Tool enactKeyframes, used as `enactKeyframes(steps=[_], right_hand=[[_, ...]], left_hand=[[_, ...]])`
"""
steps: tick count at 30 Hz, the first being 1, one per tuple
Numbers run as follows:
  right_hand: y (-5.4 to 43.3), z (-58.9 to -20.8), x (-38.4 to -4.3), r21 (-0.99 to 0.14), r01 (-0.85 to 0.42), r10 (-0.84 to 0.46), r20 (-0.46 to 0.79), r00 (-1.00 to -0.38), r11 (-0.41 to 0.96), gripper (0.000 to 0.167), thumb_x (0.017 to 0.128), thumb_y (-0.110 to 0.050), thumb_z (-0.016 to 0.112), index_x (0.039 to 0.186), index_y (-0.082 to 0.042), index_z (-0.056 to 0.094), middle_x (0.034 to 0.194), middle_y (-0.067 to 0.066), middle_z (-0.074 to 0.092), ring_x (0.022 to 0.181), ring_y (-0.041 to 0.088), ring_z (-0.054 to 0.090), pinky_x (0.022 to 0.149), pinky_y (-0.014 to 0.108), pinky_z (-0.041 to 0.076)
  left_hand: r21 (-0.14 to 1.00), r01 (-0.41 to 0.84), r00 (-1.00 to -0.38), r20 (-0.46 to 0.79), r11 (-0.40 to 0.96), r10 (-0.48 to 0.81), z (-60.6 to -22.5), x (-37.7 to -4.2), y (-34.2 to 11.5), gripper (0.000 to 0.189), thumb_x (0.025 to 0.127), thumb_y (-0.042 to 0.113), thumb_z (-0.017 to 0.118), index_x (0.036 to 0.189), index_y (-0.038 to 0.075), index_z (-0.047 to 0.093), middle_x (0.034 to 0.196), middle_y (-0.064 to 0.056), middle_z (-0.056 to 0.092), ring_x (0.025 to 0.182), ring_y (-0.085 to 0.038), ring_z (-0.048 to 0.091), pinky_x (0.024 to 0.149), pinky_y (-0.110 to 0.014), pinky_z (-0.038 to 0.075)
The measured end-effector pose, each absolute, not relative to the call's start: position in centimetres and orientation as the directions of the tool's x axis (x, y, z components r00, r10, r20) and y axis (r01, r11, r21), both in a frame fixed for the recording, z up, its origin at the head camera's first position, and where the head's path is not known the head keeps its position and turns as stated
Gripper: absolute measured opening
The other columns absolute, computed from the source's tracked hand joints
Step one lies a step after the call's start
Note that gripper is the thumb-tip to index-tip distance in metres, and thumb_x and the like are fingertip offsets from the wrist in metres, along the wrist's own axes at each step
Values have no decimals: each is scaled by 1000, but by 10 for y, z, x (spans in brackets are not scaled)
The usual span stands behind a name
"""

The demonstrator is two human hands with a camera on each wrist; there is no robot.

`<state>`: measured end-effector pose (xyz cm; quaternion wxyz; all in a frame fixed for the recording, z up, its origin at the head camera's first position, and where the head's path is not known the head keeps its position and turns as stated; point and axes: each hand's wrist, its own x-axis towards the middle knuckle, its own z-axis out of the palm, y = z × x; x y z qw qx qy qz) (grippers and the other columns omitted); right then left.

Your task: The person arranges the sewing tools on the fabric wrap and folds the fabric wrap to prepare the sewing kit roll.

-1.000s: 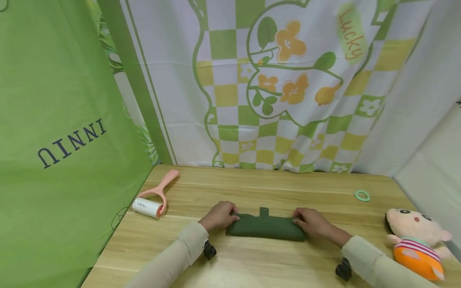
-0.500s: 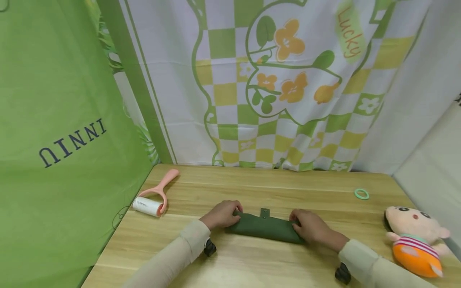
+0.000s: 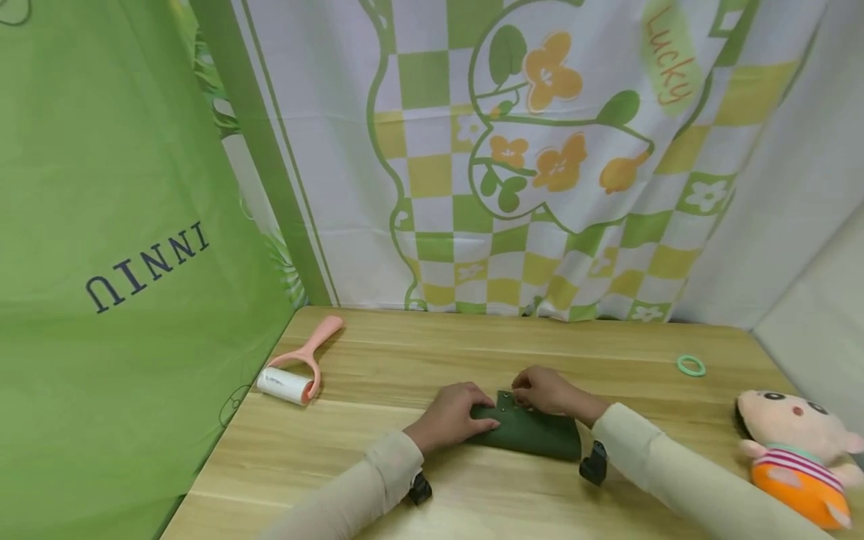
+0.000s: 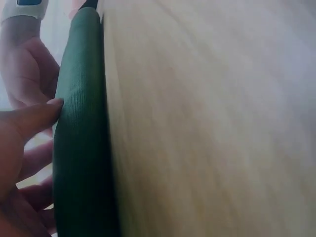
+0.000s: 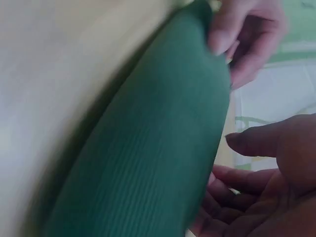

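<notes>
A dark green folded pouch lies on the wooden table in the head view. Its short snap strap sticks up from the far edge, with small metal studs. My left hand grips the pouch's left part, thumb on the near face and fingers behind. My right hand is at the far edge, just right of the strap. In the right wrist view the right thumb stands apart from the pouch, while the fingertips are partly hidden behind its edge. Ribbed fabric shows up close in both wrist views.
A pink-handled lint roller lies at the table's left edge. Toward the right are a mint green ring and a plush doll in orange. Patterned curtains hang behind the table.
My right hand has left the pouch's right end and moved left to beside the strap. The left hand has shifted right along the pouch, its thumb now on the near face.
</notes>
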<state>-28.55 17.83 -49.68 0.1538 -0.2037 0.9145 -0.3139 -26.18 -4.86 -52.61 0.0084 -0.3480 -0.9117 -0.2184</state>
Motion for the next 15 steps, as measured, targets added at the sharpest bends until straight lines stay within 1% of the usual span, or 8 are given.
enactKeyframes(steps=[1,2,4,6,7,9,11,15], right_hand=[[177,-498,-288,-678,-220,-458,-192,-868,701,17,98,-8,60,98,6,71,74,6,66,64,11,56,58,26,47],[176,-499,-290,-715,-157,-438,-226,-870,681,18,98,-7,60,104,6,71,77,4,67,65,10,57,59,26,49],[175,-502,-293,-754,-73,-410,-270,-871,653,20,97,-8,62,108,5,72,78,2,68,66,9,57,60,25,48],[175,-505,-295,-779,-37,-396,-277,-875,626,19,96,-8,64,107,4,73,75,1,66,63,8,55,58,24,46],[175,-507,-295,-787,-43,-400,-265,-878,616,18,96,-9,65,106,4,73,74,0,66,63,8,54,58,24,46],[175,-509,-294,-792,-93,-419,-215,-882,603,15,95,-10,67,102,2,74,74,-1,67,63,7,53,57,23,45],[177,-510,-293,-780,-190,-458,-135,-879,596,12,94,-10,69,99,-1,75,78,0,71,66,5,56,59,22,46],[180,-508,-287,-697,-423,-569,27,-822,579,10,93,-11,70,98,-8,78,90,2,77,78,3,64,67,20,51]], left_hand=[[407,634,-760,171,658,627,-526,-262,-48,31,94,43,69,113,20,77,107,7,74,100,-6,67,90,-23,52],[420,627,-765,171,656,621,-527,-262,-47,30,94,43,69,113,20,77,107,7,74,100,-7,67,91,-24,51],[436,614,-774,169,658,610,-528,-263,-46,30,93,43,69,112,22,77,107,8,74,100,-7,66,91,-27,50],[449,597,-786,162,665,596,-529,-265,-46,29,93,45,70,111,24,77,106,10,74,99,-7,65,90,-30,47],[455,588,-792,158,668,589,-529,-266,-46,29,92,46,70,110,25,77,106,11,75,98,-7,64,88,-32,45],[473,572,-802,151,670,578,-530,-268,-46,28,91,46,71,108,25,78,104,12,75,96,-7,63,86,-32,42],[485,562,-807,145,670,573,-531,-271,-45,29,90,48,72,106,25,79,102,13,75,94,-6,63,84,-31,41],[495,548,-814,131,674,566,-533,-276,-44,31,88,50,72,103,24,80,100,14,77,92,-3,65,86,-30,45]])
